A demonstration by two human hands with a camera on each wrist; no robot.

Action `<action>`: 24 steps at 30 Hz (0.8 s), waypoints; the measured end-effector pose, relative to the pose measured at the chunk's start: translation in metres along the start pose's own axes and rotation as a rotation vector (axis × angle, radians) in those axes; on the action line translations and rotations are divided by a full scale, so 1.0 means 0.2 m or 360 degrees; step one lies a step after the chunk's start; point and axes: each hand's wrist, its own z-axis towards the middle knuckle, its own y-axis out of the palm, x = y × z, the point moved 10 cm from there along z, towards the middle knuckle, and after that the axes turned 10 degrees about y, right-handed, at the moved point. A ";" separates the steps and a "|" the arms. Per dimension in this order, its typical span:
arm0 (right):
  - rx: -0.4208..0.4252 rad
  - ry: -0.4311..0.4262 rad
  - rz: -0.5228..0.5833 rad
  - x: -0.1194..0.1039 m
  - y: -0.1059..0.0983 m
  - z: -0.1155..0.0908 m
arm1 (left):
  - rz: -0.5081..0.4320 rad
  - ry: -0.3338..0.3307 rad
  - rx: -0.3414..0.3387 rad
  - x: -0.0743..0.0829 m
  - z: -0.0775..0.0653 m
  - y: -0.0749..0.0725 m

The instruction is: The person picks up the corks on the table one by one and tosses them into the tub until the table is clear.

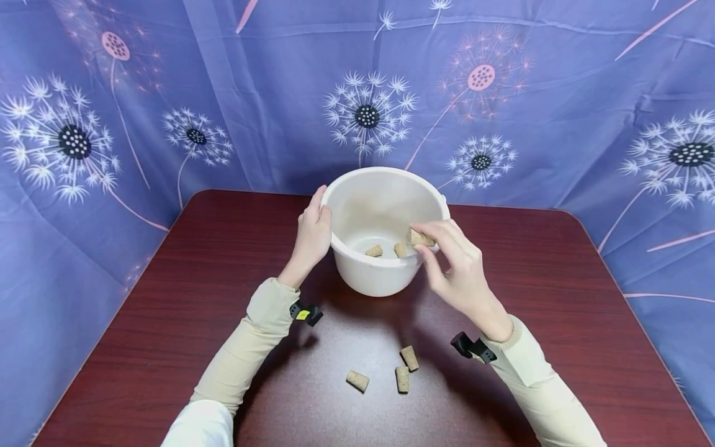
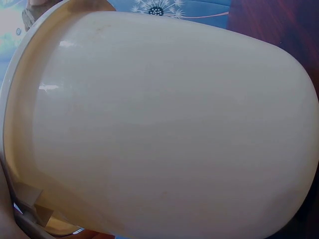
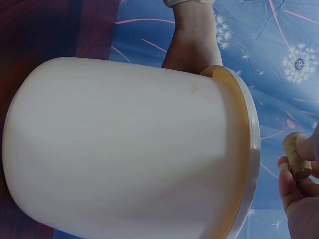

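Note:
A white plastic bucket [image 1: 368, 273] stands near the back of the table, with two corks inside, one cork [image 1: 374, 251] at the left and another cork [image 1: 400, 249] beside it. My left hand [image 1: 314, 234] grips the bucket's left rim, thumb toward me. Over the right side of the rim, my right hand [image 1: 459, 267] pinches a cork [image 1: 416, 238] between thumb and fingers. The right wrist view shows that same cork [image 3: 297, 155] held above the rim. In the left wrist view the bucket's outer wall [image 2: 169, 124] fills most of the frame.
On the dark red wooden table [image 1: 223, 261], in front of the bucket, lie three more corks: one cork [image 1: 357, 380] at the left, a second cork [image 1: 402, 379] and a third cork [image 1: 409, 358] close together. A blue dandelion-print cloth [image 1: 268, 124] hangs behind and at both sides.

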 end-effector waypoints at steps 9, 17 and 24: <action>0.0046 0.0121 -0.0032 0.04 -0.01 0.02 | -0.0007 0.0002 -0.0008 0.00 0.00 0.00; 0.0179 0.0243 -0.0042 0.09 -0.03 0.03 | 0.0011 -0.0002 0.0005 -0.01 0.00 0.00; 0.0236 0.0269 -0.0002 0.10 -0.05 0.03 | 0.0004 -0.0006 0.0012 -0.01 0.00 0.00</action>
